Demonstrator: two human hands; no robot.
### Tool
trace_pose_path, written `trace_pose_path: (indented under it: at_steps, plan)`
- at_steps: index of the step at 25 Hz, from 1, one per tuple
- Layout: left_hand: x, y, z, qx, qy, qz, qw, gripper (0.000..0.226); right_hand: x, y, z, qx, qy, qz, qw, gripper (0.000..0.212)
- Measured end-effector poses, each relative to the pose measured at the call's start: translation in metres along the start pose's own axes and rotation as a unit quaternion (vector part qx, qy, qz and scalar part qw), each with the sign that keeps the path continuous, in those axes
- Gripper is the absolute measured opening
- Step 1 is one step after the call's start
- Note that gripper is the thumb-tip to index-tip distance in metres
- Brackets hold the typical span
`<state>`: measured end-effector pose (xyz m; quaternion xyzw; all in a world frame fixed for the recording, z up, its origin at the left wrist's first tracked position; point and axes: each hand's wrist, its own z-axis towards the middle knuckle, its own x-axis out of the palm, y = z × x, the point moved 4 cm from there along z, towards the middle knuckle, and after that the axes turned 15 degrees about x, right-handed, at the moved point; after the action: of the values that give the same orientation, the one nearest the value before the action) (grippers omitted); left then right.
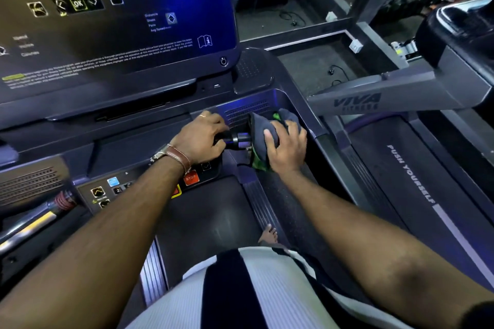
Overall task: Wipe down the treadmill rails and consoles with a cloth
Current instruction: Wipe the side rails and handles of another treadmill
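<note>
Now, below the big console screen (107,21), a short handlebar (240,139) runs left to right between the two hands. The left hand (200,139) has its grip curled round the bar's left end, with a watch (161,153) on the wrist. Just to its right, the right hand (287,147) closes its grip on a dark cloth (258,125) with green edging, pressing it around the bar. A red STOP button (191,177) sits just nearer than the left wrist.
</note>
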<state>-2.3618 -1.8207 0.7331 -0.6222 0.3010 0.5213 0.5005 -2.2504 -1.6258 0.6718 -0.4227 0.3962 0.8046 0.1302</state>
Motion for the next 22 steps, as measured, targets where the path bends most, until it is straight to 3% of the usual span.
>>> trace_pose_path:
  at_steps: [2,3,5,8,9,12,13,16,19,22]
  plan:
    - [0.000,-0.001,0.002,0.001,0.010,0.001,1.000,0.049,0.000,0.033,-0.009,0.091,-0.043,0.020,0.995,0.039]
    - [-0.002,-0.001,0.002,0.000,0.011,0.001,1.000,0.049,0.004,0.051,-0.020,0.069,-0.042,0.003,0.997,0.043]
    - [-0.003,-0.003,0.002,-0.011,0.006,-0.001,1.000,0.047,0.009,0.066,-0.047,-0.081,0.005,-0.039,0.996,0.049]
    - [-0.006,-0.005,0.000,-0.029,-0.015,-0.017,0.999,0.045,0.004,0.027,-0.029,-0.299,0.029,-0.058,0.952,0.044]
    - [-0.007,-0.007,0.001,-0.024,-0.020,-0.018,0.999,0.047,0.001,0.013,-0.020,-0.298,0.033,-0.060,0.952,0.043]
    - [-0.005,-0.008,0.004,-0.018,-0.016,0.009,1.000,0.050,-0.002,0.014,-0.022,-0.085,0.015,-0.050,0.995,0.039]
    - [-0.005,-0.009,0.005,-0.023,-0.015,0.015,1.000,0.051,0.002,0.028,-0.036,-0.053,0.012,-0.044,0.998,0.039]
    - [-0.004,-0.011,0.002,-0.024,0.000,0.020,1.000,0.060,0.014,0.055,-0.069,-0.182,0.053,-0.049,0.981,0.049]
    - [-0.004,-0.014,0.001,-0.032,-0.004,0.008,0.999,0.063,0.004,0.019,-0.031,-0.292,0.035,-0.091,0.951,0.063]
    - [-0.005,-0.014,0.002,-0.055,-0.012,0.012,0.998,0.062,-0.010,-0.019,0.003,-0.241,0.048,-0.130,0.961,0.065]
